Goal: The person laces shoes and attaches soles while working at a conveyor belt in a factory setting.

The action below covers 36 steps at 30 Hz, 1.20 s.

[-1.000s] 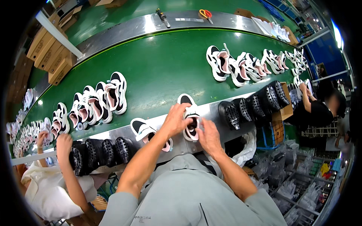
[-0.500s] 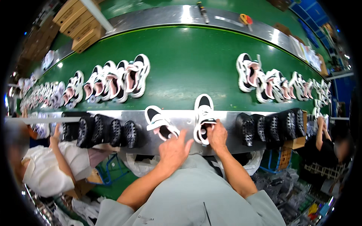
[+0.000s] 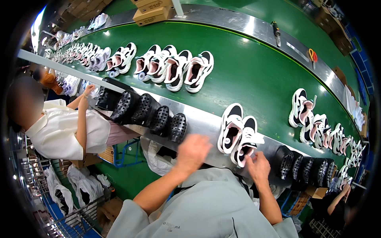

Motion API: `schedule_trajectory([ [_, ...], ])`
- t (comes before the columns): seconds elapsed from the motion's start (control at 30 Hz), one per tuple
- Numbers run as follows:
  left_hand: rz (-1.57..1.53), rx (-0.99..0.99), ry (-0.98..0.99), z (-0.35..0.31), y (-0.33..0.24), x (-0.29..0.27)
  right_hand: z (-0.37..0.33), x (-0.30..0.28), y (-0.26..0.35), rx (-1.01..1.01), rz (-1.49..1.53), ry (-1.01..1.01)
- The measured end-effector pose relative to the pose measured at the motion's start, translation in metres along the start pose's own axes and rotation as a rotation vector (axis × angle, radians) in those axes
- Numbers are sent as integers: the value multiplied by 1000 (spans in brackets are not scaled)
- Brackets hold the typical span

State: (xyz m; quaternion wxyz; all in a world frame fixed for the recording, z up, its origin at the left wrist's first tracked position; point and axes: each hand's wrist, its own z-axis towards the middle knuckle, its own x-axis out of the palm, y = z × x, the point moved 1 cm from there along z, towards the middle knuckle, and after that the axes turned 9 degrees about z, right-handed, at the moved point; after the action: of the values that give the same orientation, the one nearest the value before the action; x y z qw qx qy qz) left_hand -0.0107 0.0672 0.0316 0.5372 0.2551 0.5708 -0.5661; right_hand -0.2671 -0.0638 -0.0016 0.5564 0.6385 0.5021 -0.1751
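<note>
Two white sneakers with black toe panels and pink linings stand side by side on the metal ledge, toes pointing away from me. The left sneaker (image 3: 225, 139) touches or nearly touches the right sneaker (image 3: 247, 133), which has a white strap sticking out to its right. My right hand (image 3: 259, 168) is closed at the heel of the right sneaker, thumb by its opening. My left hand (image 3: 193, 152) is off the sneakers, smeared by motion, close to a row of black perforated shoe-shaped blocks (image 3: 160, 120). Its fingers cannot be made out.
More white sneakers (image 3: 198, 72) line the green belt (image 3: 246, 75) to the left, others (image 3: 301, 111) to the right. Further black perforated blocks (image 3: 298, 166) stand right of my hand. Scissors (image 3: 313, 56) lie on the far metal rail. A co-worker (image 3: 67, 131) stands at left, another at right.
My view has turned left. The two sneakers, apart before, now stand close together. My left hand has left the left sneaker's heel and moved off leftward; my right hand stays at a sneaker's heel.
</note>
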Motion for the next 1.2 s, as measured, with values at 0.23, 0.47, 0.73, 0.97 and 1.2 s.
schedule_trajectory([
  [0.23,422,-416,-252,-31,105,-50,-26,1,63,-82,353,39],
  [0.47,149,-275,-332,-14,59,-96,-23,27,123,31,801,302],
  [0.73,-529,-151,-55,38,-3,-46,-33,15,137,402,1491,706],
  [0.97,-951,-398,360,54,-17,41,-60,-24,123,-110,249,87],
  [1.2,-681,-309,191,60,-36,76,-46,-6,65,-208,204,27],
])
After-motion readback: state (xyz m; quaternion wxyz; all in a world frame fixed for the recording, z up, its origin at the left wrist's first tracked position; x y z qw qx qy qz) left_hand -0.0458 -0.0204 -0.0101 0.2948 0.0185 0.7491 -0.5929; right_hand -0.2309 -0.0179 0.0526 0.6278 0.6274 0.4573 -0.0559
